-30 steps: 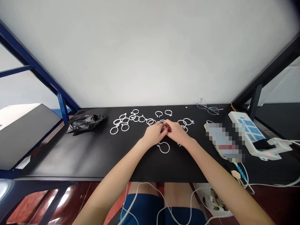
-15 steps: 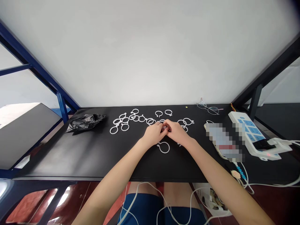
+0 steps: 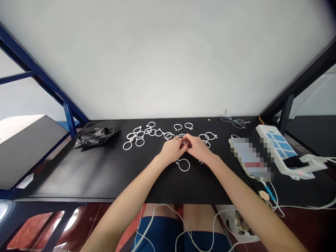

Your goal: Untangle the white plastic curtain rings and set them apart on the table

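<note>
Pinching the held ring (image 3: 185,142) from both sides with left hand (image 3: 172,150) and right hand (image 3: 201,149), pressing fingertips together mid-table. Resting both wrists on the black table (image 3: 105,168), seemingly for steadying so small a piece. Keeping one loose ring (image 3: 183,165) just near of the hands, within easy reach. Leaving the ring scatter (image 3: 141,134) spread far and left, a black bag (image 3: 96,136) farther left, a power strip (image 3: 278,147) off right, clear of the work.

The single head camera sits above the near edge of the table (image 3: 91,168), looking forward and down toward the far wall (image 3: 168,52). The left hand (image 3: 172,150) and right hand (image 3: 199,148) lie close, at centre.
</note>
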`<state>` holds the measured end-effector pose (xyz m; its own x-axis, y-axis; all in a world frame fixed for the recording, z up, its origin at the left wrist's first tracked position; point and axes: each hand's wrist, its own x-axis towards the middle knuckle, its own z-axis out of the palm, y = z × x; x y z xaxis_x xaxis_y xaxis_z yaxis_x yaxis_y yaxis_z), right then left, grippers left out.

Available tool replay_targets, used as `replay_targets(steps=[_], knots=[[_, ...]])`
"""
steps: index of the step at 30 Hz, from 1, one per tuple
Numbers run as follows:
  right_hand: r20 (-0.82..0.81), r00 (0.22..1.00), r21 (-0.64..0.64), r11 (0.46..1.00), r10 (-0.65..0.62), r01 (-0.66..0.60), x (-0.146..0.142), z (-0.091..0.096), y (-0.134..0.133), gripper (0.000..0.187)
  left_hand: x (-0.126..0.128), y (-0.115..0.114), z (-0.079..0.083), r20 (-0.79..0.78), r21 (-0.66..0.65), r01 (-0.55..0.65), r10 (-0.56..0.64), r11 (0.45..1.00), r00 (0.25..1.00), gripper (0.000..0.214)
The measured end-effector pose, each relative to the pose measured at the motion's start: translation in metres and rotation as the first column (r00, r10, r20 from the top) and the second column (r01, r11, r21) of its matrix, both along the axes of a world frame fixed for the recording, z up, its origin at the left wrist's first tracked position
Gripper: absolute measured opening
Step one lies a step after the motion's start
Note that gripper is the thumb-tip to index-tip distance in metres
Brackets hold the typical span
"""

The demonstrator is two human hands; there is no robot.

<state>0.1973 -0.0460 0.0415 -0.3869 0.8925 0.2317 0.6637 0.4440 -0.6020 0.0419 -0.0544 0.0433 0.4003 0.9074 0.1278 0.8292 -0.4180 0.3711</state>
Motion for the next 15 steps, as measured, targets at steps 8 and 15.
replay_targets(steps=[8, 15], knots=[[0.016, 1.0, 0.004, 1.0, 0.008, -0.008, -0.0003, 0.0011, -0.0007, 0.017, -0.0001, 0.0006, -0.0013, -0.001, 0.005, 0.005, -0.005, 1.0, 1.0, 0.035], [0.034, 0.999, 0.003, 1.0, 0.003, -0.003, -0.0007, 0.0022, -0.0016, 0.019, -0.0004, 0.0003, -0.0015, -0.013, 0.011, 0.006, -0.005, 1.0, 1.0, 0.035]])
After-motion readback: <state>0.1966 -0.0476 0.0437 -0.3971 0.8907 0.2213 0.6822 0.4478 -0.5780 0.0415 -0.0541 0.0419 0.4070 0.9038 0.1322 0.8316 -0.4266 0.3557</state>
